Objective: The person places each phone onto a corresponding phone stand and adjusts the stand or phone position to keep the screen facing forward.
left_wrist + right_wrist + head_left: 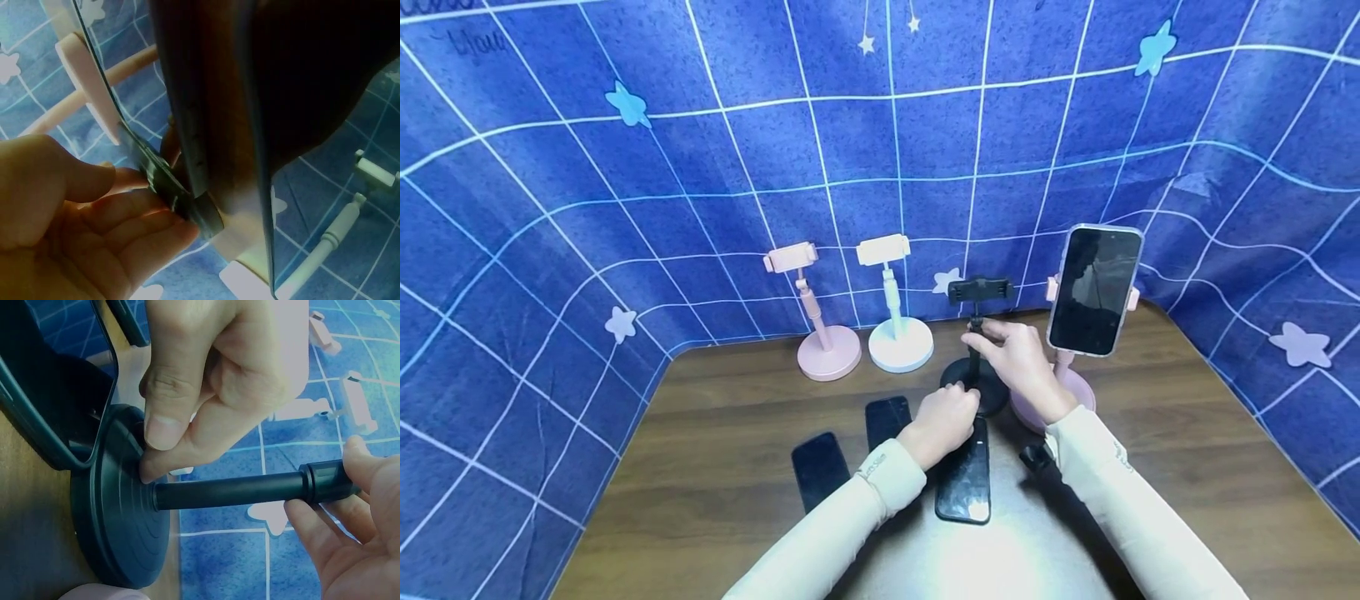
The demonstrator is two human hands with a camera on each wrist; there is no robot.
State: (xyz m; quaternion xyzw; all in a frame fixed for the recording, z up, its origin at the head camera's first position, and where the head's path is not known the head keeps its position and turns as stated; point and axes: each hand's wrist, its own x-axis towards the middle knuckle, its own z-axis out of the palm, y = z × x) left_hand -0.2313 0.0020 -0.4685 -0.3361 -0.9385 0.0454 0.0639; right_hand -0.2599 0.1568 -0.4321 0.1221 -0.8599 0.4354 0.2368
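Since the wooden desk (730,433) gives a flat surface, 3 phones lie on it, and 4 stands are spaced across its far part on round, broad bases, a shape that probably keeps them from tipping. Farthest left, the leftmost phone (820,468) lies at a slant, dark face up. Behind it, the bare pink stand (829,354) stands upright, its clamp holding nothing. Next comes the middle phone (887,419), partly covered by the left forearm and hand, with the white stand (901,346) behind it, also unloaded.

Near the centre, the left hand (943,421) is curled, thumb close to forefinger, with a fingertip at the base of the black stand beside the stem's foot. It seems to steady that base, though I cannot tell whether it truly grips. The nearest phone (964,487) lies just in front, its far end hidden by this hand. The black stand (974,367) is upright on the desk between both hands, its clamp without a phone. The right hand (1018,354) pinches the collar high on its stem between thumb and fingers, a hold that would suit controlling the upper section.

Farthest right, the loaded pink stand (1078,387) holds the raised phone (1095,287) lengthwise, gripped by its sides, presumably for easy viewing.
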